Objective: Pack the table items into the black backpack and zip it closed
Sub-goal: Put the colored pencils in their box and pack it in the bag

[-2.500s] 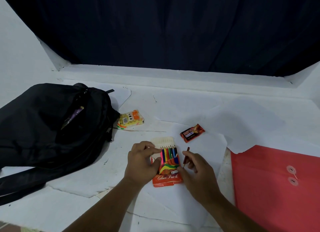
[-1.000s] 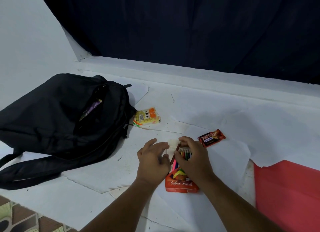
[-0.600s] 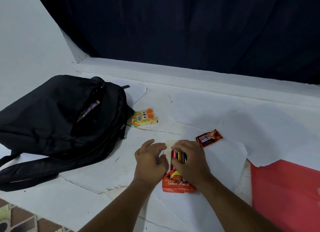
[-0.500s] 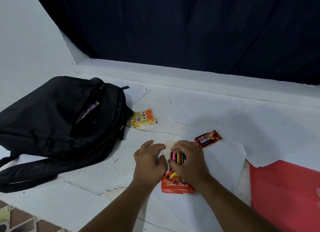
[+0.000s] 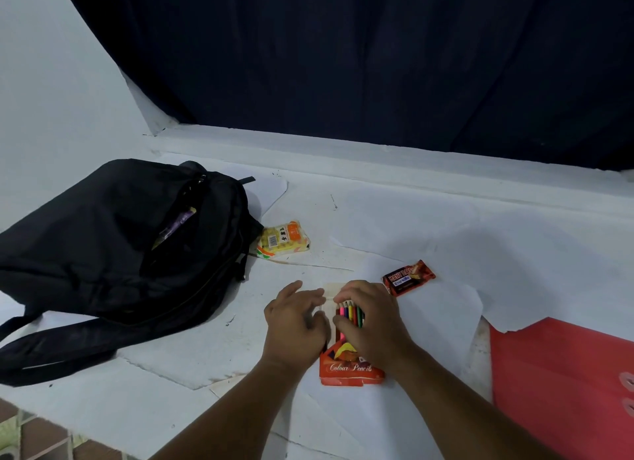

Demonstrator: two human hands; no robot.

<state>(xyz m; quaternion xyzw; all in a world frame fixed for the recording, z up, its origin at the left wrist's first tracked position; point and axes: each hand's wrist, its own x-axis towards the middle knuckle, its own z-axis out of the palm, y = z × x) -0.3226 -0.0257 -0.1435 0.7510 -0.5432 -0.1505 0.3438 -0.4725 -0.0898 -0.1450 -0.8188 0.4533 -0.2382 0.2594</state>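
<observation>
The black backpack [image 5: 113, 253] fills the left of the frame, slumped soft fabric lying on its side, its zip gaping with something purple poking out of the opening. It rests on the white paper-covered table [image 5: 429, 229]; the sheets are creased and torn at the edges. At the lower right lies a flat red folder [image 5: 562, 380], smooth plastic by the look of it, with round string-tie buttons at its edge.

At lower centre, my left hand [image 5: 295, 325] rests beside the colour pencil box [image 5: 350, 370], fingers fairly straight and relaxed, steadying its left side; whether it truly clasps the box I cannot tell. My right hand [image 5: 372, 322] lies over the pencils [image 5: 350, 313], fingers curled round their tips, pressing them down into the thin orange card sleeve, whose flap stands open behind them.

I think the step wants the pencils seated flat and even before I fold the flap over; card this flimsy will buckle if I force it, so I should push gently and square.

Smaller still: a yellow wrapped packet [image 5: 283, 240], glossy and pillow-shaped, touching or nearly touching the bag's edge, and a dark chocolate bar [image 5: 408, 277], crinkly foil, just above my right hand. Both remain unpacked.
</observation>
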